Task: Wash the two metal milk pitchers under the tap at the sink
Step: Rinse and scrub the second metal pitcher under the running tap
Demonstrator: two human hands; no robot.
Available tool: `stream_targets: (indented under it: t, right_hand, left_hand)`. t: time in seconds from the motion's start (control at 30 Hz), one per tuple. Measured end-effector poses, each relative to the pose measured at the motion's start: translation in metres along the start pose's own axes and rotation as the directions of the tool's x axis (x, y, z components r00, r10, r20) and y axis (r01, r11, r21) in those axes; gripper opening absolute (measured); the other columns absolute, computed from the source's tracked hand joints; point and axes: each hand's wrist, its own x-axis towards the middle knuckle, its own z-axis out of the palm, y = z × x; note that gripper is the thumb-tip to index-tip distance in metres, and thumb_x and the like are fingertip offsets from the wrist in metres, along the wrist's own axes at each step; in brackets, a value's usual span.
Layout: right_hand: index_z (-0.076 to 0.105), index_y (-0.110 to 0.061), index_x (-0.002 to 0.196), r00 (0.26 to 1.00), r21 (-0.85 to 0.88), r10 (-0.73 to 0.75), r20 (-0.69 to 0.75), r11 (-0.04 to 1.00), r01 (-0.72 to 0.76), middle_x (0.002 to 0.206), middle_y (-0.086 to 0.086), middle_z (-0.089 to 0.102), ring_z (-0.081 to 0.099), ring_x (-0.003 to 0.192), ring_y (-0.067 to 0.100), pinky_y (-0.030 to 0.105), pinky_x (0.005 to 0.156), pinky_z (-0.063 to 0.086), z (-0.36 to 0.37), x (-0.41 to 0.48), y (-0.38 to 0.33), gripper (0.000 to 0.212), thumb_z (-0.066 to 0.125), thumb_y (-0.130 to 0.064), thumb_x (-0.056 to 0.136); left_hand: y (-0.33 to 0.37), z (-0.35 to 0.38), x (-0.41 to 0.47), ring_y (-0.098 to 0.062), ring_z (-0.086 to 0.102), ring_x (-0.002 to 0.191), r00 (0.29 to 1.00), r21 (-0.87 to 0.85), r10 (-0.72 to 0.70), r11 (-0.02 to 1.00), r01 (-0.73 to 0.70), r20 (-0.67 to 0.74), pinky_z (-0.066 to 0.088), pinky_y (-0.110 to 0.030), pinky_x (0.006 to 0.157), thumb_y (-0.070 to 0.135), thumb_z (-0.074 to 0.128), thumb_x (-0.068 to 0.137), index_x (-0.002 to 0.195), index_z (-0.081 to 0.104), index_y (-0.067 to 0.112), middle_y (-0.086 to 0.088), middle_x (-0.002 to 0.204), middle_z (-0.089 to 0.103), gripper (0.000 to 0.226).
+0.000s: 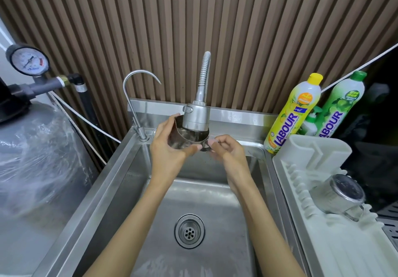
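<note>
Seen from above, a person stands at a steel sink (129,179) with both bare forearms reaching forward to the tap (196,115), a spray head on a flexible metal hose.

The left hand (170,147) grips a metal pitcher (187,138) round its body, fingers curled behind it and thumb across the front. The pitcher is held upright, above the basin, with its open mouth right under the spray head. The right hand (228,149) is closed in a pinch at the pitcher's right side, on what looks like its handle, though that spot is blurred.

A second pitcher (340,192) lies on its side on the white rack (318,244) to the right of the sink (two soap bottles (295,113) stand behind the rack, untouched). The drain (189,231) sits in the middle of the basin floor, well below the hands.

The step in hand appears to be rinsing this pitcher under the tap, and the one on the rack is probably already washed. If so, the task is about halfway or further along.

The next move calls for turning the pitcher so that water reaches the inside wall and spout. It then needs tipping out over the drain, with a firm hold, since wet steel is likely slippery. After that it would go onto the rack beside the other.
</note>
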Motion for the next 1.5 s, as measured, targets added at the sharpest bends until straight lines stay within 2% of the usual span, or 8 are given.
stream_targets:
  t: [0.23,0.4,0.6,0.8,0.93,1.1,1.3,1.5]
  right_hand:
    - [0.057,-0.012,0.067,0.995,-0.085,0.083,-0.059,0.992,-0.088,0.073,0.005,0.074,0.072,0.068,0.012,0.029,0.057,0.058,0.001,-0.009,-0.011,0.023,0.07,-0.025,0.082]
    - [0.058,-0.009,0.063,0.984,-0.448,-0.035,-0.172,0.893,-0.047,0.072,0.014,0.072,0.071,0.068,0.025,0.045,0.063,0.059,-0.008,-0.011,-0.027,0.03,0.072,-0.031,0.079]
    - [0.054,-0.013,0.077,0.954,-0.784,-0.258,-0.149,0.619,0.045,0.076,0.005,0.06,0.053,0.078,0.024,0.028,0.065,0.035,-0.012,-0.023,-0.048,0.023,0.063,-0.032,0.087]
    - [0.051,-0.018,0.073,0.971,-0.438,-0.172,-0.168,0.895,0.083,0.09,0.001,0.067,0.064,0.083,0.017,0.028,0.074,0.049,-0.013,-0.01,-0.02,0.019,0.061,-0.009,0.087]
    - [0.049,-0.015,0.069,0.998,-0.067,-0.005,-0.056,0.998,0.001,0.092,-0.005,0.068,0.062,0.081,0.001,0.012,0.074,0.045,-0.009,-0.001,-0.003,0.024,0.059,-0.007,0.089]
    - [0.059,-0.012,0.075,0.996,0.026,0.088,-0.007,0.996,-0.088,0.074,0.004,0.071,0.067,0.077,0.018,0.026,0.076,0.055,-0.008,-0.004,0.008,0.013,0.062,-0.014,0.088]
    - [0.059,-0.011,0.069,0.99,-0.111,0.119,-0.076,0.986,-0.127,0.065,0.001,0.072,0.071,0.061,0.011,0.024,0.05,0.055,-0.011,-0.01,-0.016,0.02,0.069,-0.021,0.083]
    - [0.055,-0.016,0.057,0.981,-0.671,-0.122,-0.151,0.742,-0.011,0.065,0.007,0.069,0.068,0.068,0.027,0.038,0.068,0.055,-0.015,-0.022,-0.051,0.033,0.068,-0.034,0.082]
  left_hand:
    - [0.004,-0.009,-0.007,-0.009,0.062,0.084,0.999,0.221,-0.032,0.975,0.04,-0.036,0.048,-0.018,0.078,0.057,0.081,0.049,0.091,0.07,0.033,0.005,0.088,0.061,0.05]
    - [0.004,-0.005,-0.01,0.01,0.056,0.056,0.956,0.071,-0.281,0.959,0.275,0.08,0.039,-0.002,0.058,0.043,0.087,0.054,0.067,0.071,0.026,0.018,0.056,0.066,0.027]
    - [-0.004,0.008,-0.011,-0.001,0.067,0.083,0.88,-0.041,-0.383,0.911,0.409,0.281,0.046,-0.018,0.08,0.035,0.086,0.052,0.085,0.075,0.024,0.008,0.084,0.076,0.037]
    - [-0.01,0.023,-0.007,-0.014,0.065,0.1,0.938,-0.219,-0.299,0.917,0.333,0.177,0.051,-0.018,0.087,-0.012,0.08,0.058,0.119,0.058,0.003,-0.006,0.108,0.07,0.066]
    - [-0.008,0.019,-0.005,-0.019,0.06,0.109,0.983,-0.114,-0.18,0.977,0.181,0.018,0.045,-0.017,0.095,-0.004,0.086,0.052,0.127,0.053,0.005,-0.009,0.123,0.06,0.082]
    - [0.006,0.005,-0.01,-0.014,0.058,0.098,0.994,0.171,-0.079,0.981,0.09,-0.075,0.042,-0.018,0.085,0.024,0.092,0.048,0.112,0.065,0.02,-0.001,0.105,0.058,0.07]
    - [0.007,0.004,-0.012,0.007,0.06,0.073,0.986,0.154,-0.154,0.975,0.162,-0.059,0.039,0.003,0.066,0.041,0.088,0.052,0.082,0.066,0.035,0.01,0.087,0.064,0.038]
    - [0.002,0.008,-0.012,-0.015,0.066,0.091,0.868,-0.222,-0.395,0.856,0.466,0.299,0.046,-0.025,0.087,0.033,0.087,0.05,0.093,0.074,0.012,-0.004,0.095,0.075,0.05]
